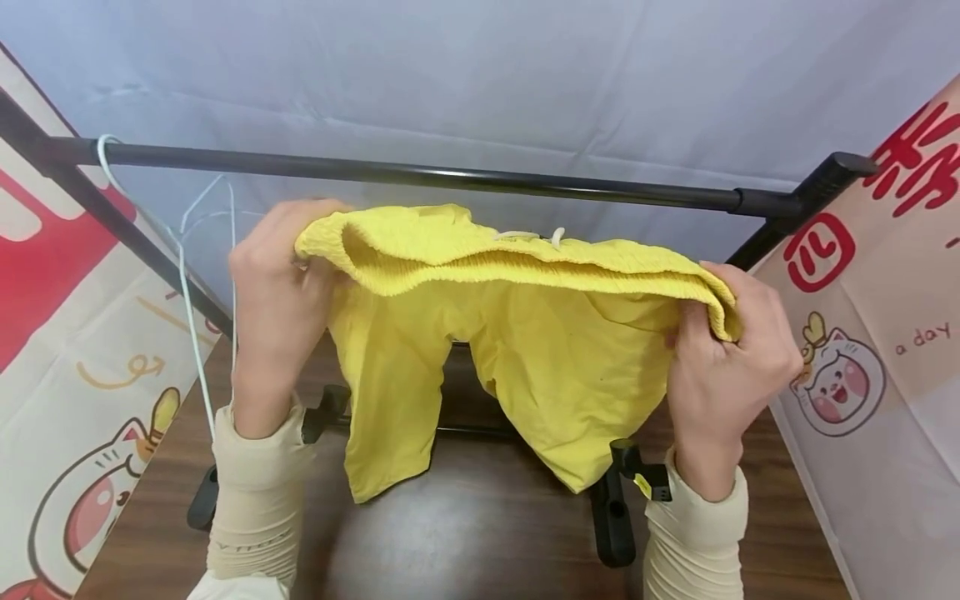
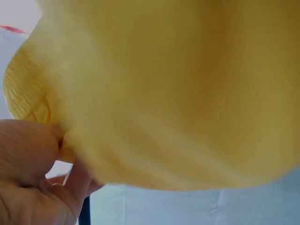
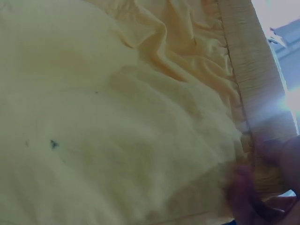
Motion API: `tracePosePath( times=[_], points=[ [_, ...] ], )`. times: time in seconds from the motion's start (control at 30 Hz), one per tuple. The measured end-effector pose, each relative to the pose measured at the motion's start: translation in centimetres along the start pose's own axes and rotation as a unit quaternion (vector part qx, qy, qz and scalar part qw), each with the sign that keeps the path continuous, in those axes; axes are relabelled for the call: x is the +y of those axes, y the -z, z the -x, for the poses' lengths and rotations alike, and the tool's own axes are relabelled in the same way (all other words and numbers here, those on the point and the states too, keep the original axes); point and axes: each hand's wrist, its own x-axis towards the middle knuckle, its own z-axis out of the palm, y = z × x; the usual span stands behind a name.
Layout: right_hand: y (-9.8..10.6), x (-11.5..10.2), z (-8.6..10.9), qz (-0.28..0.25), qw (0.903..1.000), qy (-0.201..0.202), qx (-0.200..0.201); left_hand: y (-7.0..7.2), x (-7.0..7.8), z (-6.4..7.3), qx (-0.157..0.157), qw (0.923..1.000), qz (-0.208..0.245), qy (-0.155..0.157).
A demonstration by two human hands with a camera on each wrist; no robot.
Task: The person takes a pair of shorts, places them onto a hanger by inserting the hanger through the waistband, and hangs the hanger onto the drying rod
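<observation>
A pair of yellow shorts (image 1: pixel 570 333) with a gathered elastic waistband and a pale drawstring hangs between both hands, legs downward. My left hand (image 1: pixel 281 275) grips the waistband at its left end. At the opposite end my right hand (image 1: pixel 738 358) pinches the band between thumb and fingers. The waist opening faces up, slightly parted. In the left wrist view the yellow cloth (image 2: pixel 178 93) fills most of the picture, with the left hand (image 2: pixel 37 173) at the lower left. Small dark marks show on the cloth (image 3: pixel 117 140) in the right wrist view, beside the right hand (image 3: pixel 267 183).
Behind the shorts runs the black bar (image 1: pixel 450 177) of a clothes rack. A pale wire hanger (image 1: pixel 180 242) hooks over its left end. The rack's feet (image 1: pixel 613 517) stand on a dark wooden surface (image 1: pixel 427 550). Printed cloth panels (image 1: pixel 862 333) flank both sides.
</observation>
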Motion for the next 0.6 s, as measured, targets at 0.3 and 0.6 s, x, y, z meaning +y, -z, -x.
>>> tracePosePath(
  times=[0.3,0.6],
  points=[
    [-0.3,-2.1,-0.5,-0.208,0.9775,0.004,0.036,0.6,0.8,-0.5,0.092,0.9887,0.099,-0.064],
    [1.5,2.2,2.0,-0.116,0.9799,-0.013,-0.162,0.6,-3.4,5.0,-0.086,0.9949,0.036,-0.039]
  ],
)
